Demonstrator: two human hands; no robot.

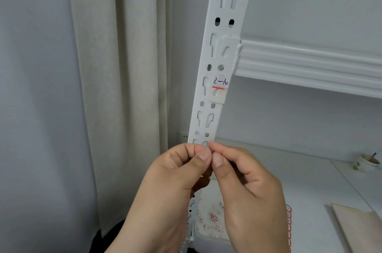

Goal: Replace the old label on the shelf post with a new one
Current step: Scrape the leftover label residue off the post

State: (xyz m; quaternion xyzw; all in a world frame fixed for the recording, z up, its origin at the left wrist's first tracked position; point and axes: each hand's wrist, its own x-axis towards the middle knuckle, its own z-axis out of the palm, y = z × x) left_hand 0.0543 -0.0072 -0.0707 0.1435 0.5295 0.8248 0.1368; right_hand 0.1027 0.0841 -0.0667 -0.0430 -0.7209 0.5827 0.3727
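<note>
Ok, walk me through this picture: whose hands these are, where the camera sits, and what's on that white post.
The camera is worn on a person's head, looking down at their own bare hands. The left hand and right hand meet fingertip to fingertip in front of a white slotted shelf post, pinching something tiny with a hint of red; what it is cannot be made out. Higher on the post sits a small label with handwriting and a red stripe. A white shelf beam runs off to the right. Below, paper scraps lie on a white surface, and a curtain hangs on the left.

White post (208, 95), label (220, 83) white w/ red stripe, black writing.
</note>
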